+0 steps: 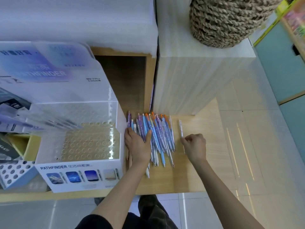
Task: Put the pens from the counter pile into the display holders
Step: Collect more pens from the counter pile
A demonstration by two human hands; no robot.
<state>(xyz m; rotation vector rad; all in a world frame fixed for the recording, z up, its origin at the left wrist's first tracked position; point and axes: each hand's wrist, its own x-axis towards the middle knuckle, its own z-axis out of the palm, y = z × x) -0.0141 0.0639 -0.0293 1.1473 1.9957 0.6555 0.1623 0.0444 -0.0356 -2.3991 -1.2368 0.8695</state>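
A pile of blue, purple and white pens lies on the wooden counter, tips toward me. My left hand rests flat on the pile's left side, fingers over several pens and thumb spread across others. A single clear white pen lies apart to the right of the pile. My right hand pinches its near end with curled fingers. The white PATHFINDER display holder stands left of the pile, its clear perforated insert showing rows of round holes with no pens in them.
A white block topped by a woven basket stands behind the pens. An open wooden cubby sits behind the holder. Another perforated holder and packaged pens are at far left. The counter edge runs near me, above the tiled floor.
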